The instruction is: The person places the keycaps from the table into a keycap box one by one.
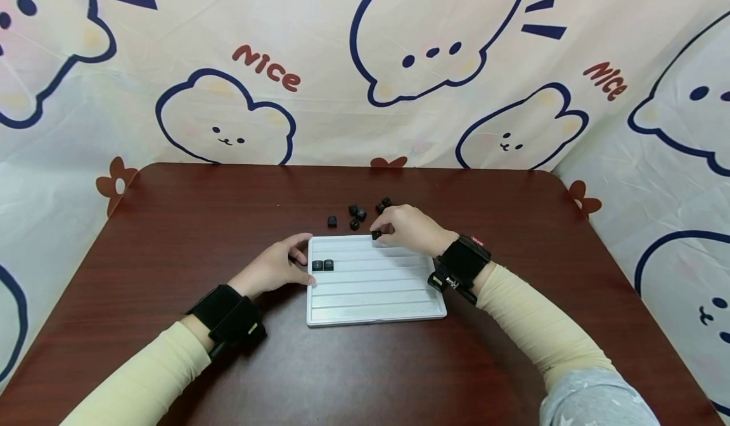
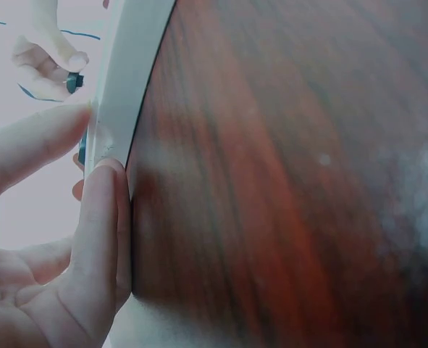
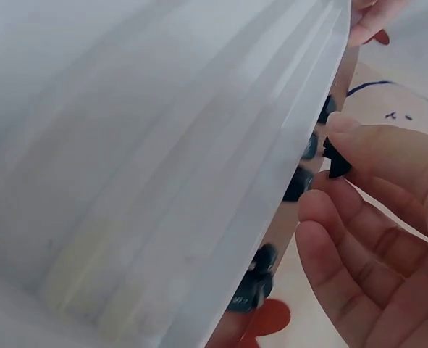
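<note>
A white ridged tray (image 1: pixel 376 286) lies on the table, with two black keycaps (image 1: pixel 322 265) side by side near its left edge. My left hand (image 1: pixel 276 264) rests at that edge, thumb and index finger spread apart along the rim (image 2: pixel 111 116). Over the tray's back edge, my right hand (image 1: pixel 413 228) pinches a black keycap (image 3: pixel 337 158) between thumb and fingertips. The pinched keycap (image 1: pixel 376 234) also shows in the head view. Just behind the tray, several loose black keycaps (image 1: pixel 354 224) lie on the table, some close to the right hand.
The brown wooden table (image 1: pixel 199 223) extends around the tray on all sides. A pale printed curtain (image 1: pixel 331 96) hangs behind it and along its sides. One loose keycap (image 1: pixel 332 222) lies apart to the left of the others.
</note>
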Demonstrator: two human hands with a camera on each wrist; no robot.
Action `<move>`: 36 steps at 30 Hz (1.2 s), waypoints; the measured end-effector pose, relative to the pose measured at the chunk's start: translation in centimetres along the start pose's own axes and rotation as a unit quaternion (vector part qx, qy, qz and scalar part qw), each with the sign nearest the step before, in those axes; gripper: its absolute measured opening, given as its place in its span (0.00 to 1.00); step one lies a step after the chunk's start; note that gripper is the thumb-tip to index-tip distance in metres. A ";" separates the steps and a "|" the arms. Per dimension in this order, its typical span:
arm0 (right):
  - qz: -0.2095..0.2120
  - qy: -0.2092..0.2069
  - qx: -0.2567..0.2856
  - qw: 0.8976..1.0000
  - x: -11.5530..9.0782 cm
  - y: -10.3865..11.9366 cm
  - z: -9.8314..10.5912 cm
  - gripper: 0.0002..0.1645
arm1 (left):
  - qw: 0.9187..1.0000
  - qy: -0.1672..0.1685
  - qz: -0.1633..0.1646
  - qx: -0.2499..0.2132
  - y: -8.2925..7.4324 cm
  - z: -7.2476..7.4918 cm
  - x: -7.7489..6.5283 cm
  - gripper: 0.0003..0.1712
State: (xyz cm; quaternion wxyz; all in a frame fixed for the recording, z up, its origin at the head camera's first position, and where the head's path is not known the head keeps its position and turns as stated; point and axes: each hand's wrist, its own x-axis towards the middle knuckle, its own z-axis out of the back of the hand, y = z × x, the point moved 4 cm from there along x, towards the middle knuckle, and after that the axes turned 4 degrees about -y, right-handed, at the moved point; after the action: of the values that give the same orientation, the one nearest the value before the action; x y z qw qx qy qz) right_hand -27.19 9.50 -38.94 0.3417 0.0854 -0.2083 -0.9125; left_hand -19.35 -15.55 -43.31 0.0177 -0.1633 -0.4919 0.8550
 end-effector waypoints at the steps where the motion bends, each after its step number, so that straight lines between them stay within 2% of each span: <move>1: 0.005 -0.001 0.000 1.000 0.0 0.2 -0.1 0.13 | 1.000 0.001 -0.001 0.000 0.0 0.0 0.0 0.52; 9: 0.028 0.005 -0.018 0.999 -0.2 1.6 -0.6 0.13 | 1.000 0.000 -0.003 0.008 0.2 0.0 0.2 0.52; 23: 0.054 0.013 -0.011 0.998 -0.6 2.7 -1.1 0.13 | 1.000 0.004 -0.006 0.005 0.1 0.0 0.3 0.52; 36: 0.050 0.019 -0.028 0.998 -0.5 3.1 -1.6 0.12 | 1.000 0.004 -0.004 0.006 0.0 0.0 0.2 0.52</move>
State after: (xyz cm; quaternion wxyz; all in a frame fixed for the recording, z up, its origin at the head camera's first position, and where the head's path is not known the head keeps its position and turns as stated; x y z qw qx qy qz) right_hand -24.54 7.18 -38.97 0.3927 0.0827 -0.1802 -0.8980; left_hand -19.52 -15.54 -43.38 0.0239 -0.1647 -0.4869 0.8574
